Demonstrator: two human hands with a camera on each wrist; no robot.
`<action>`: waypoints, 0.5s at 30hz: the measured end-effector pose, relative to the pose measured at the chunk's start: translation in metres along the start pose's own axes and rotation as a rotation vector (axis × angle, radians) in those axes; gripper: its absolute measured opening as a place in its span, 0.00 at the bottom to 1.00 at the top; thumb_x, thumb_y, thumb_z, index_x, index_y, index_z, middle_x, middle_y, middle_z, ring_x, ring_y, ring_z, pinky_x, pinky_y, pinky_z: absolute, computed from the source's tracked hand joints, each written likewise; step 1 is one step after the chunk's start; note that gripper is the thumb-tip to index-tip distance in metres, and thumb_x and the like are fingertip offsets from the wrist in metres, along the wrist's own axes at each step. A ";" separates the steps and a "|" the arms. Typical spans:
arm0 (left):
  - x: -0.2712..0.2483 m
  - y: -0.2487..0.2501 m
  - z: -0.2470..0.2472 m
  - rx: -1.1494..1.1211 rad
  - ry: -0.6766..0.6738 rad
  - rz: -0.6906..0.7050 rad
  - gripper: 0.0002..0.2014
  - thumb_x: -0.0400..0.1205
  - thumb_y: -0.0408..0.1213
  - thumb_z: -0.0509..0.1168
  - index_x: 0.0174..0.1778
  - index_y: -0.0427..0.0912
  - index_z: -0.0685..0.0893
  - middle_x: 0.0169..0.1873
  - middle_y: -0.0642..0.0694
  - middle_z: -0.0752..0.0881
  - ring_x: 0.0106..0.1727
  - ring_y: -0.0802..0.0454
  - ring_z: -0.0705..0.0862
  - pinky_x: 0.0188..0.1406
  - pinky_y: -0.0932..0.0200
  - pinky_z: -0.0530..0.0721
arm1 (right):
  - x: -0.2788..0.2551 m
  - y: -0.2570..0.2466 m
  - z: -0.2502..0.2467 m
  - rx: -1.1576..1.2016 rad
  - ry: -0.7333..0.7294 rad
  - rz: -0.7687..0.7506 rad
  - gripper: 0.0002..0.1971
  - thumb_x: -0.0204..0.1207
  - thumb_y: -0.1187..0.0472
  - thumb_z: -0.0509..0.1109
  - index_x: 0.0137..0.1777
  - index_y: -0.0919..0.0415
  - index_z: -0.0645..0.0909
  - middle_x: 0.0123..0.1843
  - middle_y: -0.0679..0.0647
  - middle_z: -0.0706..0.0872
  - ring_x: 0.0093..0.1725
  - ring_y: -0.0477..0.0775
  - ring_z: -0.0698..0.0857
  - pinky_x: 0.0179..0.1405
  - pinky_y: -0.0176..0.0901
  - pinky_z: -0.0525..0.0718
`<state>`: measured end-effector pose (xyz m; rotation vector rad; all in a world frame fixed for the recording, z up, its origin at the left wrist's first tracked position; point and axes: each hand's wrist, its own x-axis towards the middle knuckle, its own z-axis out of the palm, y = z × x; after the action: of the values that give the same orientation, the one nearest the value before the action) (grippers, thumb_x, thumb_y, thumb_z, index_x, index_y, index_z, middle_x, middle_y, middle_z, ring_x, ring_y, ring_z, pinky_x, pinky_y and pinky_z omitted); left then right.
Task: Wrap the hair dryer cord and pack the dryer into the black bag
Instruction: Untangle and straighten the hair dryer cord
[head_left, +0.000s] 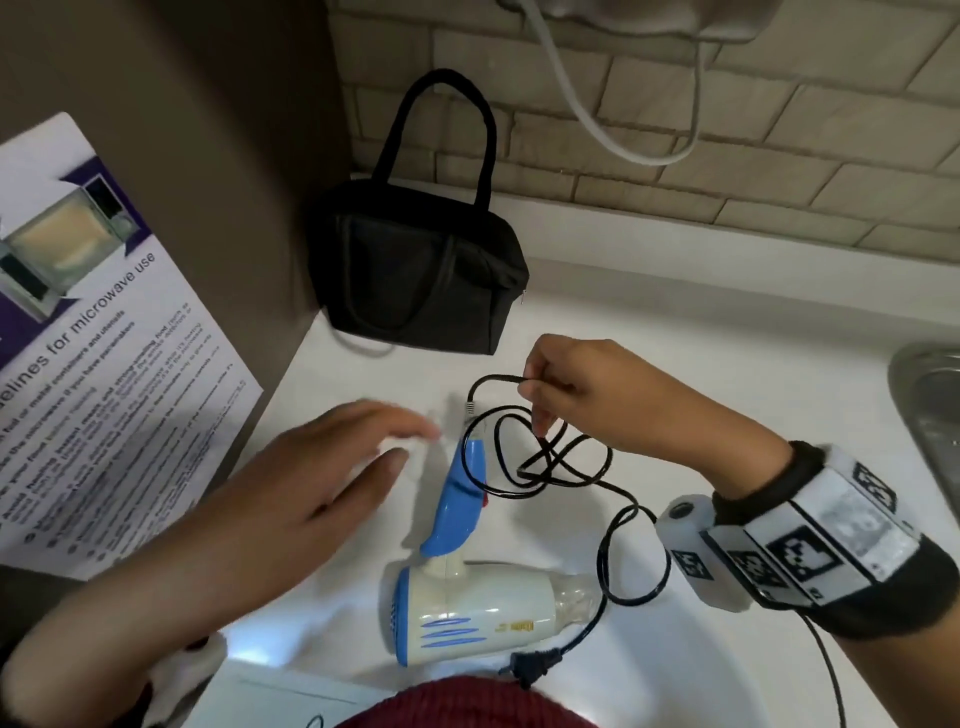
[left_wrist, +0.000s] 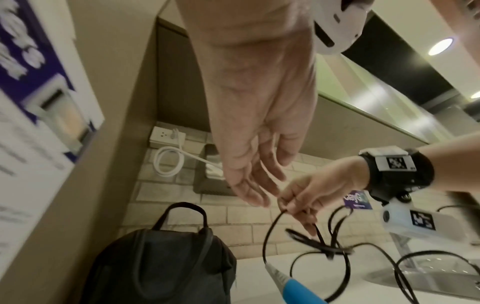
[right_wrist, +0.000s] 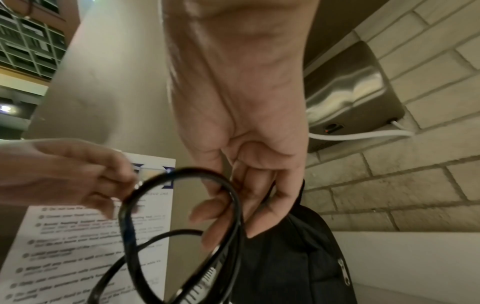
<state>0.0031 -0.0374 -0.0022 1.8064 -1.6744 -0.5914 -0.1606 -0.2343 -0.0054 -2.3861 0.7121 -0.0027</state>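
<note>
A white hair dryer (head_left: 467, 613) with a blue folding handle (head_left: 460, 499) lies on the white counter (head_left: 675, 364). Its black cord (head_left: 550, 462) sprawls in loose loops, with the plug (head_left: 535, 667) near the front edge. My right hand (head_left: 576, 395) pinches a loop of the cord (right_wrist: 233, 197) above the handle. My left hand (head_left: 332, 467) hovers with straight fingers just left of the handle, holding nothing; in the left wrist view its fingers (left_wrist: 249, 185) are relaxed. The black bag (head_left: 421, 270) stands at the back against the wall, handles (head_left: 441, 130) up.
A microwave-use poster (head_left: 93, 338) hangs on the brown panel at left. A white cable (head_left: 597, 119) loops down the brick wall. A steel sink (head_left: 930, 410) sits at the right edge. A metal wall unit (right_wrist: 348, 90) is mounted above the bag.
</note>
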 end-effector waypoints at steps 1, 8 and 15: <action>0.009 0.000 0.004 0.027 0.011 0.018 0.16 0.83 0.51 0.51 0.66 0.65 0.74 0.65 0.70 0.76 0.69 0.72 0.73 0.63 0.79 0.67 | -0.003 -0.005 -0.003 0.006 0.015 -0.015 0.06 0.83 0.56 0.61 0.44 0.55 0.75 0.34 0.44 0.91 0.32 0.37 0.81 0.31 0.28 0.75; 0.055 0.007 0.027 -0.094 0.039 0.038 0.17 0.86 0.43 0.55 0.72 0.55 0.71 0.63 0.67 0.78 0.65 0.75 0.73 0.60 0.82 0.67 | -0.018 -0.027 -0.011 0.142 0.077 -0.157 0.06 0.83 0.58 0.62 0.45 0.58 0.75 0.30 0.49 0.89 0.34 0.46 0.85 0.37 0.40 0.80; 0.069 -0.011 0.030 -0.217 0.148 0.004 0.17 0.81 0.19 0.53 0.34 0.41 0.81 0.26 0.48 0.82 0.41 0.60 0.88 0.40 0.78 0.77 | -0.007 -0.008 -0.005 0.146 0.096 -0.187 0.09 0.83 0.59 0.60 0.41 0.55 0.76 0.26 0.47 0.78 0.27 0.45 0.76 0.29 0.30 0.73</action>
<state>-0.0025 -0.1096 -0.0262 1.6499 -1.4563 -0.5980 -0.1638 -0.2286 0.0042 -2.3146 0.5108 -0.2418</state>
